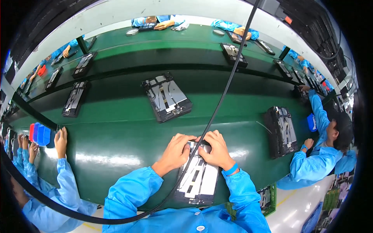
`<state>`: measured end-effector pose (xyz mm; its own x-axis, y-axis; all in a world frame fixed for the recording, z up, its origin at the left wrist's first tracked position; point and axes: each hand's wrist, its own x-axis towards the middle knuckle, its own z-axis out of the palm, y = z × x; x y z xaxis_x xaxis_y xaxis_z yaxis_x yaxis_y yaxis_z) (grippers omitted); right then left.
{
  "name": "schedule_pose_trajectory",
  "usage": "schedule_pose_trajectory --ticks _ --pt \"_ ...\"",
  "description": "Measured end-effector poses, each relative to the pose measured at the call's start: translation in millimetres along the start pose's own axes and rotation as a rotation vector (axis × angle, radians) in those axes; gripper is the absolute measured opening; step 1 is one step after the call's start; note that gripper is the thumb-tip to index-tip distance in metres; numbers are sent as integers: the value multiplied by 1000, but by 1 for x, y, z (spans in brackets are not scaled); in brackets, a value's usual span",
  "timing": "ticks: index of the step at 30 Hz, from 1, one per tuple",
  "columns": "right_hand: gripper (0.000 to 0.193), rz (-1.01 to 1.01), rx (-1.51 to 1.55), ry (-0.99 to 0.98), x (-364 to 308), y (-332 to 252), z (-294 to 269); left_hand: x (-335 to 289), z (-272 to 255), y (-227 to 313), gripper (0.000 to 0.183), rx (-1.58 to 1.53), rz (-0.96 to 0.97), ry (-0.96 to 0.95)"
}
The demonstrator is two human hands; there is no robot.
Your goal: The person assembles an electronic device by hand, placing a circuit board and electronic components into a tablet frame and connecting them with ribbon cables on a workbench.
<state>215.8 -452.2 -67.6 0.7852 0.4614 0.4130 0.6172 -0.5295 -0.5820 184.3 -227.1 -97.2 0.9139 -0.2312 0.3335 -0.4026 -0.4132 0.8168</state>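
Observation:
An opened tablet (198, 180), with silver battery panels and dark ribbon strips exposed, lies on the green bench right in front of me. My left hand (173, 152) grips its far left corner, the thumb bent in over the upper face. At the far right corner my right hand (216, 151), with a blue band at the wrist, holds the same tablet, its thumb pressed on the far end. Fingers of both hands curl round the far edge, where the fingertips are partly hidden. A black cable (227, 83) crosses the view in front of the tablet.
Stacked opened tablets (171, 99) sit beyond my hands, with another stack (283, 132) to the right and one (75, 99) at the left. Blue bins (42, 134) stand far left. Co-workers in blue work on both sides and across the bench. A green crate (268, 200) is below right.

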Motion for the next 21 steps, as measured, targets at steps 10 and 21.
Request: schedule_pose_trajectory --ticks 10,21 --pt "18 127 41 7 -16 -19 7 -19 -34 6 67 -44 -23 -219" --pt "14 87 98 57 -33 -3 9 -8 -41 4 89 2 85 -474"
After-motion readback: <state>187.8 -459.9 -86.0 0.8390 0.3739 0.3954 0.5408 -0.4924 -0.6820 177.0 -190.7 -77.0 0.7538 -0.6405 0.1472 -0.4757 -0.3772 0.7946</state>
